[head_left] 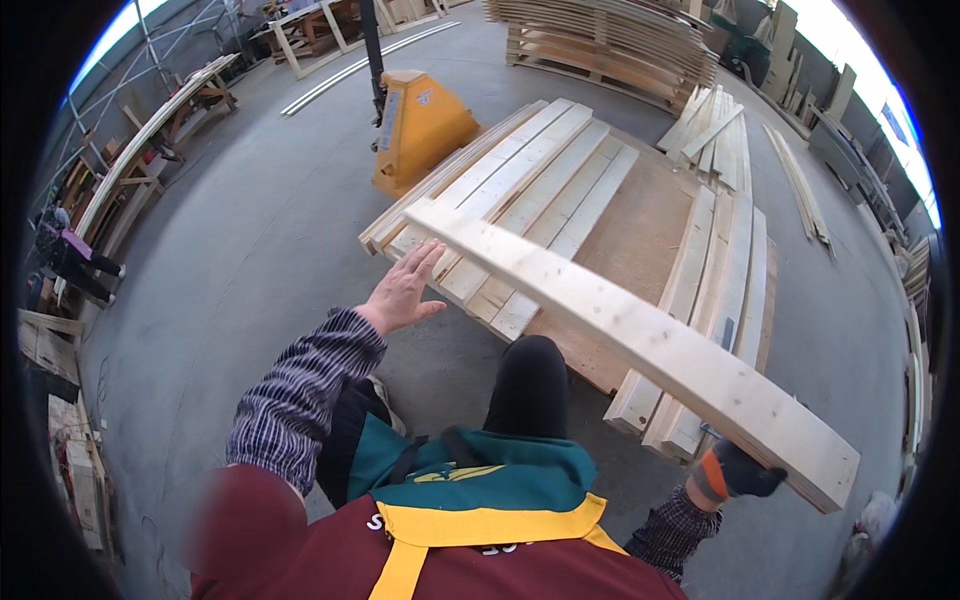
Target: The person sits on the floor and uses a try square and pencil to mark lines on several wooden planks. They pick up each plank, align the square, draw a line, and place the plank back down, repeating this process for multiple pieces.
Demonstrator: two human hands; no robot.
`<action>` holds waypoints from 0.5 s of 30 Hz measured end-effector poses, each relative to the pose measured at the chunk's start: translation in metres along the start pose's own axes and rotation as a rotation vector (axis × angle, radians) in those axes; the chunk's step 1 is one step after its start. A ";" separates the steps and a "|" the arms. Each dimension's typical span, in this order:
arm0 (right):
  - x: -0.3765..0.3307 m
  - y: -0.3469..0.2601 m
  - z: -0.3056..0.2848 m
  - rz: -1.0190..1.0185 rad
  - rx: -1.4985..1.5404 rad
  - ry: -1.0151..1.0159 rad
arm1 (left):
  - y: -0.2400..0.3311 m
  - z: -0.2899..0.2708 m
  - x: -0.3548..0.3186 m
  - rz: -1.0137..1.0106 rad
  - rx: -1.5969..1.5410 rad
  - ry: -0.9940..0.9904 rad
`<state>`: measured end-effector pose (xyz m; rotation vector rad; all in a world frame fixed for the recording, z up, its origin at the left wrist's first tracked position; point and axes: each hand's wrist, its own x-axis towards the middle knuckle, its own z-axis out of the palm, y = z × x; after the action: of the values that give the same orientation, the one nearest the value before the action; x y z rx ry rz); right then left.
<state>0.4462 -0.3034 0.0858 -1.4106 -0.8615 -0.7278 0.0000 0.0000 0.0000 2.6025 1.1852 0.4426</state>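
A long pale wooden plank (pixel 640 335) with knots slants across the view, from the upper left down to the lower right. My right hand (pixel 735 472), in a dark glove with an orange band, grips its near right edge close to the right end; some of the fingers are hidden under the wood. My bare left hand (pixel 405 288) is open, fingers stretched out, by the plank's far left end. Its fingertips come up to the edge, and I cannot tell whether they touch. Beneath the plank, boards (pixel 540 190) lie side by side in a left group and a right group of boards (pixel 700 290).
A brown sheet (pixel 640 225) shows between the groups. Behind them stands a yellow lifting truck (pixel 420 125). A tall stack of boards (pixel 600 45) is at the back, with loose strips (pixel 715 140) nearby. At far left, a person (pixel 75 250) stands near a long bench (pixel 140 140).
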 end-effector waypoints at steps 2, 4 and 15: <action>0.012 0.012 -0.024 -0.223 -0.264 0.051 | -0.001 -0.002 0.017 0.105 0.125 -0.046; 0.022 0.030 -0.037 -0.258 -0.322 0.081 | 0.006 0.004 0.049 0.201 0.227 -0.139; 0.100 0.048 0.025 0.115 0.421 -0.088 | 0.005 0.026 0.033 0.400 0.095 0.008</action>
<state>0.5371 -0.2699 0.1456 -1.1082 -0.9309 -0.3704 0.0339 0.0199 -0.0166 2.9275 0.6957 0.4811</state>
